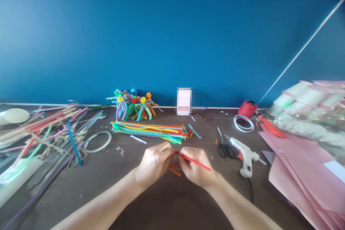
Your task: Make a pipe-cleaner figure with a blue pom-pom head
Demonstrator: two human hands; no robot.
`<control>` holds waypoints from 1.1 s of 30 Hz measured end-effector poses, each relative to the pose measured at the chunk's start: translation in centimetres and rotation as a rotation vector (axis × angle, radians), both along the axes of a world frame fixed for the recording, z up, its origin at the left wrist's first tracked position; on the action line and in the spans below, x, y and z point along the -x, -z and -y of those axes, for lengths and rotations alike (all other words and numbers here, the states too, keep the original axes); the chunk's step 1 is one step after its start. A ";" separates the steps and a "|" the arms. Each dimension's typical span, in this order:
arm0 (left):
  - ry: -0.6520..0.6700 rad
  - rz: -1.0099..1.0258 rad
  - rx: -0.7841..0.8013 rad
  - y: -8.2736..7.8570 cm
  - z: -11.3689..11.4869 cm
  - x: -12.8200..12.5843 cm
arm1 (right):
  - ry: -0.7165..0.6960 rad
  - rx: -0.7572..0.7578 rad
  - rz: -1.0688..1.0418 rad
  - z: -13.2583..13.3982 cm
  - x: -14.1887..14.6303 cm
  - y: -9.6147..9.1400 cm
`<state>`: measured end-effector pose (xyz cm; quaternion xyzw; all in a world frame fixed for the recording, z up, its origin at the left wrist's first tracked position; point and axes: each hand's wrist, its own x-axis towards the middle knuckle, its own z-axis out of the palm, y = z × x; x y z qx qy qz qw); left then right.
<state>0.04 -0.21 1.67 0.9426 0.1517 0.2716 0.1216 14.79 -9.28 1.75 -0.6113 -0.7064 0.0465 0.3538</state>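
Close together over the table's middle, my left hand [156, 161] and my right hand [196, 167] meet fingertip to fingertip. Both are closed in a pinch on a red pipe cleaner [196, 162], whose straight end sticks out across the right hand. Fingers hide its other part. Short orange pipe cleaner pieces [175, 173] lie on the table beneath the hands. Just beyond stretches a tied bundle of multicoloured pipe cleaners [148, 129], with blue and orange offcuts [195, 131] at its right end. Little pipe cleaner figures [134, 104] stand behind it.
To the right are scissors [223, 145], a corded glue gun [245, 154], a red thread spool [248, 108], white rings [244, 124] and pink sheets [299, 172]. On the left lie a tape roll [97, 141] and a heap of loose strips [54, 133]. A blue wall [172, 36] rises behind.
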 end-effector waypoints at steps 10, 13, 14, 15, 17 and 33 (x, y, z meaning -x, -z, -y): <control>0.178 0.092 0.516 -0.2 0.0 -0.6 | -0.098 0.362 -1.183 -1.4 -0.8 0.8; 0.067 0.137 0.839 -0.2 0.4 -1.1 | -0.122 0.377 -1.416 -1.7 -1.0 1.2; 0.034 0.125 0.944 -0.3 0.5 -1.1 | -0.124 0.369 -1.430 -1.7 -1.0 1.2; 0.009 0.107 1.040 -0.4 0.6 -1.2 | -0.123 0.356 -1.427 -1.7 -1.0 1.3; -0.021 0.065 1.167 -0.6 0.6 -1.3 | -0.111 0.321 -1.390 -1.7 -0.9 1.3; -0.167 0.279 1.170 1.2 -0.5 -1.5 | 0.026 0.140 -0.764 -1.0 0.0 1.0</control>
